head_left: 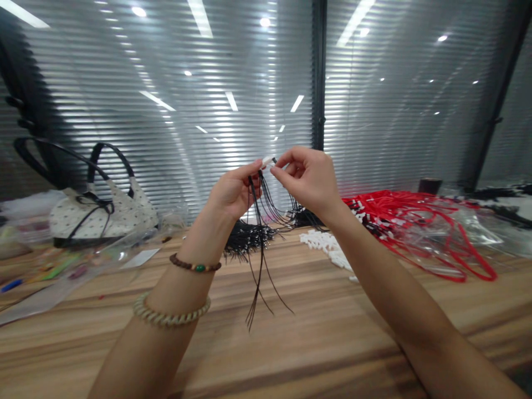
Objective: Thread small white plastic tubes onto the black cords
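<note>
Left hand [233, 192], center of frame, fingers closed in: small white plastic piece [267, 161] pinched at thumb and fingertips, raised above the tabletop [324, 343]. Same hand has a few black cords [258, 238] hanging from it, loose ends spreading toward the lower center. Right hand [311, 176], just right of center, narrow pinch at a small black tip [274, 160] right by the white piece; exact contact too small to tell. More thin cords droop between the two hands. Left wrist: brown bead bracelet [183, 264] with a green bead, pale coiled bracelet [170, 318] lower on the forearm.

Behind the hands, mid frame: pile of black cords with shiny bits [249, 237]. Right of that, heap of small white pieces [326, 245], partly behind right forearm. Right side: tangle of red straps [394, 206], clear plastic [477, 227] beside and over it, dark cup [430, 185] behind. Left side: pale patterned bag [108, 213] with dark handles, white paper [140, 259] near it, blue item [11, 285] at far left. Window blinds [266, 122] across the top
</note>
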`<action>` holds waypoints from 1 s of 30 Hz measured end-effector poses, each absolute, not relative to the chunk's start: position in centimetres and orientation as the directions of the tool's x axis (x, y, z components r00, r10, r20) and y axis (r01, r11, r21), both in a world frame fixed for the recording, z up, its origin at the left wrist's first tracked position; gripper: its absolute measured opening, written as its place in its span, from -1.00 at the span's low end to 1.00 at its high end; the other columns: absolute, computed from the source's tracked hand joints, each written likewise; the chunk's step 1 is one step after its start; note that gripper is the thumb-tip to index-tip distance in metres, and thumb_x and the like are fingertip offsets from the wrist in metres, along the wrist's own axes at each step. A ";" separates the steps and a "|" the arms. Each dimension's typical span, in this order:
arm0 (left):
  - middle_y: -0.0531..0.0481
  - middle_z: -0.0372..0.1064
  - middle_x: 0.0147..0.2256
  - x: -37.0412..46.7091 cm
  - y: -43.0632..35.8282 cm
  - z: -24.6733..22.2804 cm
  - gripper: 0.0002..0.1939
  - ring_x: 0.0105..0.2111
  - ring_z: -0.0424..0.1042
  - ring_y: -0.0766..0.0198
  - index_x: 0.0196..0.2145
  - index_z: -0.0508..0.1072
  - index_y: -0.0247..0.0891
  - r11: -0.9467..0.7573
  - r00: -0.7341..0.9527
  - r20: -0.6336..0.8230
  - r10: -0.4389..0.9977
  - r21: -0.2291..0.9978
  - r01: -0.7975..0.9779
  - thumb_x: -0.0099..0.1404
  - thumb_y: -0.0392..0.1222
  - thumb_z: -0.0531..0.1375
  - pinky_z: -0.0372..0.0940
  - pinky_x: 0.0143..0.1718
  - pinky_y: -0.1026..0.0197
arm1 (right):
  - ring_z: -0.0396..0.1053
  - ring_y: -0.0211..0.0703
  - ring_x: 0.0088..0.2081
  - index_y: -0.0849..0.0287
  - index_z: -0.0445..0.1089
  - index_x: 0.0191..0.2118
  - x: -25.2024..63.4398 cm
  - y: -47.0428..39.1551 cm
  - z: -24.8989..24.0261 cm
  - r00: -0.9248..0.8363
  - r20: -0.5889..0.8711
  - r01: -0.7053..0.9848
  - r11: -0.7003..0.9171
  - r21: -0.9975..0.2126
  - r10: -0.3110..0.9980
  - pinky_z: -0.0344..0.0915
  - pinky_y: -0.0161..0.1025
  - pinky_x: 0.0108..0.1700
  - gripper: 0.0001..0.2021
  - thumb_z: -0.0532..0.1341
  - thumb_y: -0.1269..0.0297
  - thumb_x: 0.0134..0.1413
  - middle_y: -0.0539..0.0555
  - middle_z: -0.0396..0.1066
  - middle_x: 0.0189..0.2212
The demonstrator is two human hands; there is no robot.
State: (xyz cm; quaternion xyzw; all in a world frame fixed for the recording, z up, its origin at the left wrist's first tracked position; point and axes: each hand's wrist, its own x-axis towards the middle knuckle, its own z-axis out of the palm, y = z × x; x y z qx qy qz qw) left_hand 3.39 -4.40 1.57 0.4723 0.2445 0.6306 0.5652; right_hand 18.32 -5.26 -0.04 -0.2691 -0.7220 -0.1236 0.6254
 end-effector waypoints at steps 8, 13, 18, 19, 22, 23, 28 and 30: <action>0.08 0.29 -0.68 3.5 -4.3 1.5 -0.75 -0.71 0.25 0.48 -0.57 0.47 -0.36 -0.241 0.093 0.322 0.942 0.845 -0.477 0.27 -0.37 0.25 0.19 -0.65 0.39 | 0.27 -0.32 -0.55 0.22 0.41 -0.49 17.9 -5.5 -0.2 -0.056 0.978 0.564 0.814 -0.136 0.202 0.16 -0.29 -0.37 -0.91 0.22 0.39 -0.01 -0.08 0.34 -0.64; 0.11 0.29 -0.68 3.4 -4.0 1.3 -0.75 -0.71 0.23 0.50 -0.57 0.45 -0.37 -0.239 0.122 0.338 0.933 0.839 -0.489 0.28 -0.39 0.24 0.18 -0.66 0.40 | 0.25 -0.32 -0.55 0.22 0.43 -0.45 17.7 -5.2 -0.4 -0.056 0.978 0.570 0.811 -0.133 0.200 0.17 -0.30 -0.36 -0.92 0.18 0.40 -0.04 -0.08 0.36 -0.61; 0.08 0.31 -0.67 3.3 -3.9 1.3 -0.76 -0.70 0.25 0.46 -0.57 0.41 -0.32 -0.249 0.106 0.333 0.937 0.849 -0.465 0.25 -0.38 0.26 0.21 -0.66 0.38 | 0.26 -0.30 -0.53 0.23 0.43 -0.43 17.7 -4.5 -0.7 -0.066 0.981 0.621 0.777 -0.101 0.180 0.15 -0.29 -0.36 -0.91 0.18 0.39 -0.01 -0.06 0.35 -0.60; 0.08 0.32 -0.67 3.3 -3.9 1.2 -0.77 -0.70 0.26 0.45 -0.57 0.41 -0.31 -0.248 0.108 0.330 0.938 0.853 -0.459 0.23 -0.38 0.27 0.22 -0.66 0.38 | 0.26 -0.30 -0.52 0.23 0.43 -0.41 17.7 -4.4 -0.7 -0.071 0.979 0.628 0.771 -0.103 0.189 0.14 -0.29 -0.36 -0.91 0.17 0.38 0.01 -0.05 0.35 -0.60; 0.08 0.34 -0.65 3.4 -4.0 1.2 -0.79 -0.69 0.29 0.45 -0.56 0.41 -0.30 -0.239 0.110 0.321 0.940 0.857 -0.457 0.19 -0.39 0.31 0.23 -0.65 0.39 | 0.27 -0.28 -0.51 0.22 0.43 -0.39 17.8 -4.0 -0.8 -0.086 0.974 0.639 0.762 -0.107 0.209 0.13 -0.28 -0.35 -0.89 0.16 0.37 0.03 -0.04 0.36 -0.58; 0.08 0.34 -0.65 3.4 -4.0 1.2 -0.79 -0.70 0.29 0.45 -0.55 0.41 -0.30 -0.235 0.108 0.316 0.943 0.857 -0.460 0.18 -0.40 0.31 0.23 -0.65 0.39 | 0.27 -0.28 -0.51 0.22 0.43 -0.39 17.8 -3.9 -0.8 -0.091 0.973 0.641 0.760 -0.106 0.212 0.13 -0.28 -0.36 -0.89 0.15 0.38 0.03 -0.04 0.36 -0.58; 0.07 0.33 -0.67 3.5 -4.1 1.2 -0.77 -0.70 0.29 0.44 -0.55 0.41 -0.31 -0.201 0.105 0.280 0.954 0.861 -0.467 0.25 -0.40 0.25 0.23 -0.64 0.38 | 0.26 -0.28 -0.51 0.21 0.41 -0.40 17.7 -3.7 -0.9 -0.094 0.974 0.650 0.754 -0.096 0.204 0.11 -0.28 -0.37 -0.90 0.14 0.39 0.03 -0.04 0.36 -0.58; 0.05 0.35 -0.66 3.4 -4.1 1.3 -0.78 -0.69 0.31 0.43 -0.55 0.41 -0.32 -0.200 0.111 0.281 0.953 0.861 -0.468 0.25 -0.40 0.25 0.24 -0.63 0.38 | 0.25 -0.28 -0.52 0.21 0.40 -0.40 17.7 -3.7 -0.9 -0.093 0.975 0.651 0.753 -0.095 0.203 0.10 -0.28 -0.38 -0.91 0.14 0.39 0.02 -0.04 0.35 -0.58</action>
